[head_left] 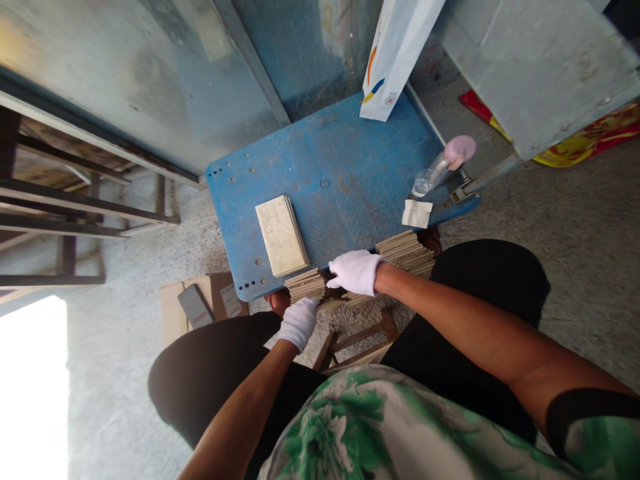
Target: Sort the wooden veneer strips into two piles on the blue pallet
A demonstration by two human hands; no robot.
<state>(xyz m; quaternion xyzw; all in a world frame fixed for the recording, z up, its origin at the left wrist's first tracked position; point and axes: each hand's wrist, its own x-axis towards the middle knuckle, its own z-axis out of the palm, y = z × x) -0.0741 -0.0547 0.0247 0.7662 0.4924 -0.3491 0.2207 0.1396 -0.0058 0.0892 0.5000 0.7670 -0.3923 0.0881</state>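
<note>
Both my hands wear white gloves and are at the near edge of a low blue table point(320, 160). My left hand point(299, 323) is closed at the near side of a row of thin beige tile-like slabs point(305, 285); its fingertips are partly hidden. Just right of that row is my right hand point(355, 272), its fingers pointing left and slightly apart over a dark gap, with nothing visible in them. Beyond its wrist, more thin slabs point(405, 250) stand packed on edge. A short stack of cream rectangular slabs point(283, 237) lies flat on the table's left part.
A clear bottle with a pink top point(445, 163) and a folded white paper point(417, 213) are on the table's right side. A white bag point(395, 60) stands at the back. A cardboard box point(173, 303) is on the floor left; a wooden stool point(357, 343) is between my legs.
</note>
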